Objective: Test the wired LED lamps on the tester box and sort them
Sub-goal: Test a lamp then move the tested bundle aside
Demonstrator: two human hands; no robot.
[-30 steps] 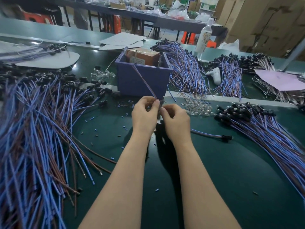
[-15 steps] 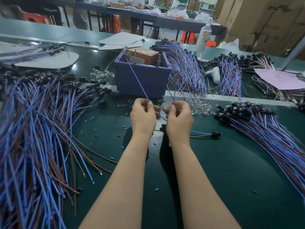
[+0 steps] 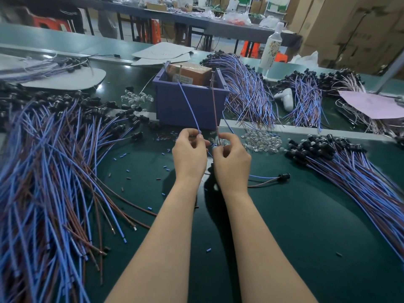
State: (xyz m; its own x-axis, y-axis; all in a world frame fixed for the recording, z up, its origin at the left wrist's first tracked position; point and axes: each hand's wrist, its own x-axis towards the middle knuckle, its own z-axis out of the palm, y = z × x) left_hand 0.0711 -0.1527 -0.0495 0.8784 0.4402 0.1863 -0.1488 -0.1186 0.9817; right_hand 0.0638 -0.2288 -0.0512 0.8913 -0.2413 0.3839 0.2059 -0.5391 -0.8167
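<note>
Green table (image 3: 284, 237), covered over most of its width. Left pile (image 3: 43, 171) of blue and brown wired lamps fans from the near left edge, black sockets at its far end. Right pile (image 3: 360, 176) is smaller, with its sockets bunched toward the middle. Far piles (image 3: 247, 88) lie behind and to the right of the box.

Purple box (image 3: 190, 106) stands upright at centre, just beyond the hands. A brown block (image 3: 190, 73) sits inside it and thin metal pins stick up at its top. A pink sheet (image 3: 371, 103) lies far right over some wires. A bottle (image 3: 272, 47) stands upright behind the far piles.

Both forearms reach in from the near edge. The left hand (image 3: 189, 154) has its fingers curled, pinching the blue wire (image 3: 190, 108). The right hand (image 3: 231, 159) is also curled, pinching the brown wire (image 3: 215, 106). The hands are close together but apart.

Both wires rise from the hands across the box front to its top. The brown one ends at a pin. Contact of the blue end cannot be made out.

Clear bulbs (image 3: 262, 139) are heaped just right of the right hand. The lamp's socket (image 3: 284, 176) lies on the table to the right, its two leads running back under the right hand. Small blue bits (image 3: 122, 155) are scattered around the hands.
</note>
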